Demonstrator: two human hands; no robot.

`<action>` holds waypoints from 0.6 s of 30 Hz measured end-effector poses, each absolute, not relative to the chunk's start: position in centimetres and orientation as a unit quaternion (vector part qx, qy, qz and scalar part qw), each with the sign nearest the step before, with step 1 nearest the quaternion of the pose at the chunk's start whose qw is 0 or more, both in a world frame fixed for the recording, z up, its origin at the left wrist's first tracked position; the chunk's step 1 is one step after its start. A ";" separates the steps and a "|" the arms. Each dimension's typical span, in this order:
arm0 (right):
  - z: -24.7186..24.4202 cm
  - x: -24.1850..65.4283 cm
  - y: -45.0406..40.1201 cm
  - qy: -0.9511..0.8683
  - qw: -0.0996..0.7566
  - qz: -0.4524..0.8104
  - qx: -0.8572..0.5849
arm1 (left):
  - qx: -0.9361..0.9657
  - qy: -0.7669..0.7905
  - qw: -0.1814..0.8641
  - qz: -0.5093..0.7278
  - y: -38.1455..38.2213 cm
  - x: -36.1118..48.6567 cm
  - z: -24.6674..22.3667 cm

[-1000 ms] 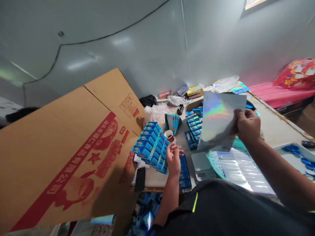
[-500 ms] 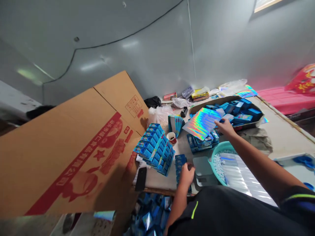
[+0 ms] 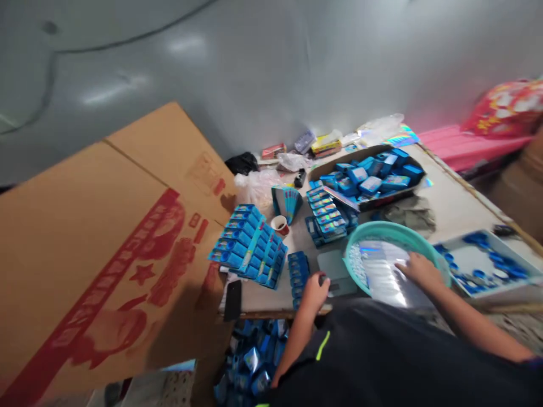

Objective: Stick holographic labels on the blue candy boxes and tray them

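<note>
My left hand (image 3: 314,291) is closed around a small dark thing I cannot make out, beside a row of blue packs (image 3: 299,277) and a flat grey scale (image 3: 337,271). My right hand (image 3: 418,270) reaches over a teal basin (image 3: 394,226), its fingers at a sheet of clear, shiny strips (image 3: 379,271); whether they grip it is unclear. White pellets (image 3: 357,263) show at the basin's left side. Behind the basin, a shiny sheet (image 3: 340,199) leans on stacked blue packs (image 3: 326,212).
A large cardboard box (image 3: 106,254) stands at the left. Blue packs (image 3: 252,246) rise beside a paper cup (image 3: 280,225) and a phone (image 3: 233,299). Farther back is a carton (image 3: 367,198) of small blue boxes; a white tray (image 3: 470,291) with blue parts lies right.
My right hand has let go of the shiny sheet and moved down to the basin. The view has turned right. My left hand stays beside the row of packs.
</note>
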State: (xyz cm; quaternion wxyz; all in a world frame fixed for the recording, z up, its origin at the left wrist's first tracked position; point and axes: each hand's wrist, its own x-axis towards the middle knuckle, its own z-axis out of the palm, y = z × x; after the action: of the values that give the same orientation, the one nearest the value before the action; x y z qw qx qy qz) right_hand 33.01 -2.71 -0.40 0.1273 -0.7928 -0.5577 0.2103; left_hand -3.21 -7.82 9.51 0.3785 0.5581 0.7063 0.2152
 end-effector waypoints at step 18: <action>3.9 30.4 -7.9 -0.552 0.090 0.208 -0.803 | 0.783 0.471 0.377 0.152 0.3 8.7 8.5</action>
State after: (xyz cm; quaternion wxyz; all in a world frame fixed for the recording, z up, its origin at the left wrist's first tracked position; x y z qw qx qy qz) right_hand 30.37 -7.86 3.93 0.0899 -0.8026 -0.5519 0.2077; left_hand 8.68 0.35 8.51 0.3771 0.7826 0.4714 0.1518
